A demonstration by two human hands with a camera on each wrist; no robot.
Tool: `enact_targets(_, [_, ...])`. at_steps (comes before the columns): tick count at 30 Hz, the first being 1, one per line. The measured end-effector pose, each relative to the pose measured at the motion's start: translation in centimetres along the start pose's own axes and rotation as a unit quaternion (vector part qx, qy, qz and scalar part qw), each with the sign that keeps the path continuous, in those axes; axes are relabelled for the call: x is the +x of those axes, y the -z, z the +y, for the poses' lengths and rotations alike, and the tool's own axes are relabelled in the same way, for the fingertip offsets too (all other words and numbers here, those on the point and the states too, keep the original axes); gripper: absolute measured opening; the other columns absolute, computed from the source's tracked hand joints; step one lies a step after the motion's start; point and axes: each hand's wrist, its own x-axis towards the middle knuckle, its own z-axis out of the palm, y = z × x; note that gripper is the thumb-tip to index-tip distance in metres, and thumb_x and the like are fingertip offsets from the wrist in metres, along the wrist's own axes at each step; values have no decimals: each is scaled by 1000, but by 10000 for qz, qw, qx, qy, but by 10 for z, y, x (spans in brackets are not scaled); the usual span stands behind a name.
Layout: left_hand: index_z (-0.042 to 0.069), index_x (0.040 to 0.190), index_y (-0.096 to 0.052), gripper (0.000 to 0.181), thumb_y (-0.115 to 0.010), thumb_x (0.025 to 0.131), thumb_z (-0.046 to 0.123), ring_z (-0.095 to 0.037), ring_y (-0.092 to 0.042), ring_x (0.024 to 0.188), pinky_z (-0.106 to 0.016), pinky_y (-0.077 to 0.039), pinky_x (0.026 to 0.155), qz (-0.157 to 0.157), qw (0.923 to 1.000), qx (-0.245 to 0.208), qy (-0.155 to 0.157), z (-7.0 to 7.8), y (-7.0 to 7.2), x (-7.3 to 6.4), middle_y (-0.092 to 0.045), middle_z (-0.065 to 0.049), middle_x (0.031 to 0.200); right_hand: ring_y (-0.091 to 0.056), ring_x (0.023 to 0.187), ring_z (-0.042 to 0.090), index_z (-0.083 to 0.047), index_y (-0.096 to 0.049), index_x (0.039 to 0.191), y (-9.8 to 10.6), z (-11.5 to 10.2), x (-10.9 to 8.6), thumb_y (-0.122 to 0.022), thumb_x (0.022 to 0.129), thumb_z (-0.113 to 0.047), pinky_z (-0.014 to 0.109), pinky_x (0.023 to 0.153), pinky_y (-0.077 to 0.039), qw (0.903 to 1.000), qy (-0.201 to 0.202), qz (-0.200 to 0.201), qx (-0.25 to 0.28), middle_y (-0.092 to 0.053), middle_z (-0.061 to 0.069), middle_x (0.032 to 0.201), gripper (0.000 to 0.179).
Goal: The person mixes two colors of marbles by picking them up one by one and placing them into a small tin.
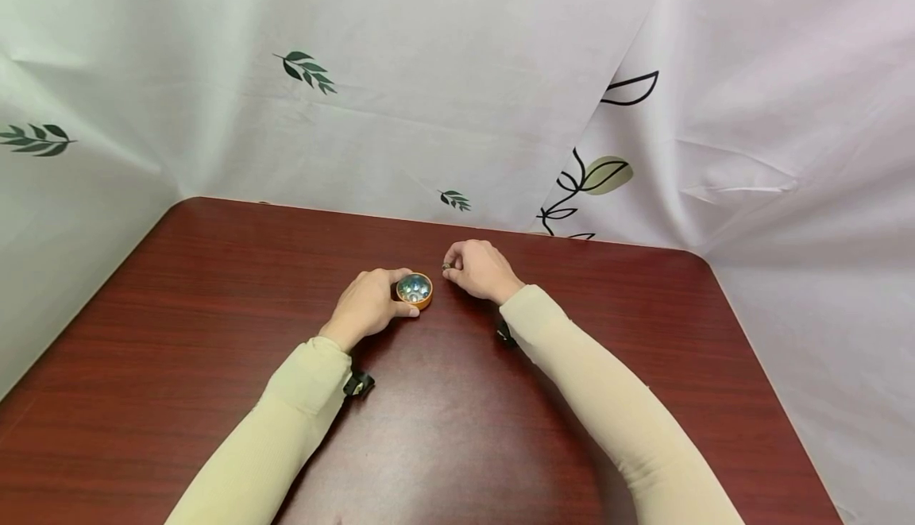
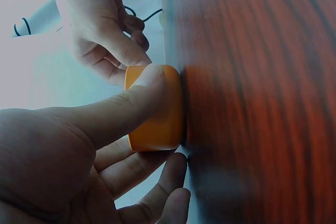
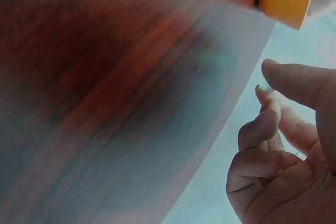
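Observation:
My left hand holds a small round orange container, thumb along one side and fingers round the other. Shiny, glassy blue-green round pieces, like glass marbles, fill its top in the head view. In the left wrist view the smooth orange wall stands on the table. Just right of the container, my right hand pinches a tiny glassy piece between thumb and index fingertip, the other fingers curled in. The fingertips mostly hide that piece.
The dark red wood-grain table spreads under both arms. Behind it and at the sides hangs a pale cloth with printed leaves, close to the table's back edge. A dark strap-like device sits at the left wrist.

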Motion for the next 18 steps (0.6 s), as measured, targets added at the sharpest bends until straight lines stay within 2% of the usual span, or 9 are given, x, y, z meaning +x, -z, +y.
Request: enact_targets(18, [14,141,-61,65,-85,83,30,-34,-60,114,-47,-50,89,-16,10000,-44,38,-1,-1,1,-68,-13,124,-55,69,13,-15,-73,96,1,-3,-5,-73,93,-21,28,64,-44,9997,237,72,-40,-60,-2,79,7])
